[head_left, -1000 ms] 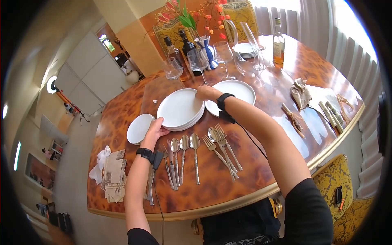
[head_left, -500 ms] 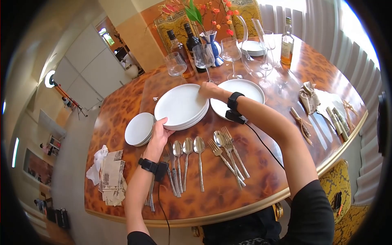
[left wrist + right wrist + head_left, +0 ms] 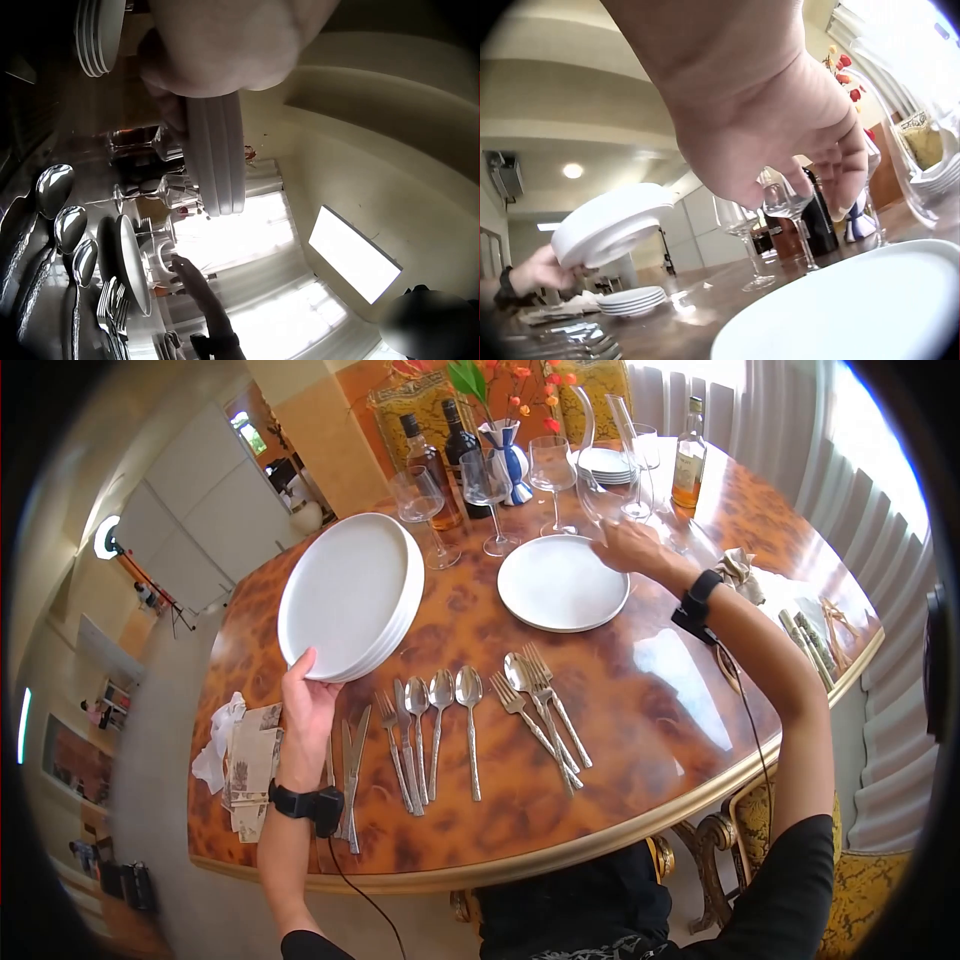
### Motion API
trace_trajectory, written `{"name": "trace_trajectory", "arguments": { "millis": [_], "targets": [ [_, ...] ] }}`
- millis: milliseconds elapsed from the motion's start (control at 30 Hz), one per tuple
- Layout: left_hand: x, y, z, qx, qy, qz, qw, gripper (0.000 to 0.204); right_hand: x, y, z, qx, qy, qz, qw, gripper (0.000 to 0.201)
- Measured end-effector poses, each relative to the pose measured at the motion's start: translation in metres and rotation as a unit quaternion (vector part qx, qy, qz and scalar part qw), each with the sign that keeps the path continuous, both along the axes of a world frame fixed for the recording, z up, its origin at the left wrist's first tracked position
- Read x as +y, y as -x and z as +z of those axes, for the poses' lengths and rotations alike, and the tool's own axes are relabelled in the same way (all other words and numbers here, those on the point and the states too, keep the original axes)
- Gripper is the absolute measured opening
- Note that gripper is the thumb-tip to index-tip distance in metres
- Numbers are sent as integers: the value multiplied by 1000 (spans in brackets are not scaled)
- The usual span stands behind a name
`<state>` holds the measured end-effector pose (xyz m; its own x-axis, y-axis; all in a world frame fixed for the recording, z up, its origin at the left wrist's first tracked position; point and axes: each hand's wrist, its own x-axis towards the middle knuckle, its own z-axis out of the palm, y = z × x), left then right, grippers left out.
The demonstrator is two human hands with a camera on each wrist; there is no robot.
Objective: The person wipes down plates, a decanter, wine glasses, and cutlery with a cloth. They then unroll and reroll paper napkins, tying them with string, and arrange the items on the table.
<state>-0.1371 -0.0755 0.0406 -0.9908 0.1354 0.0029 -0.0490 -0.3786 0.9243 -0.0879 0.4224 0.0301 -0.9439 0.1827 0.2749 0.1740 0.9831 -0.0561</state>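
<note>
My left hand [image 3: 310, 705] grips the near edge of a stack of large white plates [image 3: 350, 595], thumb on top, and holds it tilted above the table. In the left wrist view the stacked plates [image 3: 217, 157] show edge-on beneath the hand. My right hand [image 3: 632, 548] is over the far right rim of a large white plate [image 3: 563, 584] lying on the table. From the right wrist view, the right hand [image 3: 780, 135] has loosely bent fingers with nothing between them, above the plate [image 3: 847, 307].
Spoons [image 3: 469, 730], forks [image 3: 540, 710] and knives [image 3: 354, 770] lie along the near side. Wine glasses [image 3: 485, 490], bottles [image 3: 462, 445], a vase [image 3: 507, 460] and a glass decanter [image 3: 600, 490] stand behind. Paper napkins [image 3: 254, 760] lie left; smaller plates [image 3: 634, 300] sit beyond the lifted stack.
The left hand has carried the plate stack left and tilted it up. The right hand has let go of the stack and moved right, over the far edge of the lying plate.
</note>
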Motion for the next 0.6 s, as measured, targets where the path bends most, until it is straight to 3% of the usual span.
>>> {"name": "trace_trajectory", "arguments": {
  "millis": [67,100,167,267,600],
  "targets": [
    [-18,-6,6,0,13,10,1000,49,25,-25,-9,-110,94,-73,987,51],
    [-23,-11,10,2,13,18,1000,48,32,-31,-12,-188,210,-102,954,45],
    [-37,-15,13,4,15,29,999,47,43,-29,-41,-186,345,-107,914,38],
    [-47,-25,20,5,12,38,999,45,38,-17,-66,-87,415,-73,903,30],
    [-54,-57,32,7,38,72,997,43,-28,18,-61,-95,433,-15,896,27]
  ]
}}
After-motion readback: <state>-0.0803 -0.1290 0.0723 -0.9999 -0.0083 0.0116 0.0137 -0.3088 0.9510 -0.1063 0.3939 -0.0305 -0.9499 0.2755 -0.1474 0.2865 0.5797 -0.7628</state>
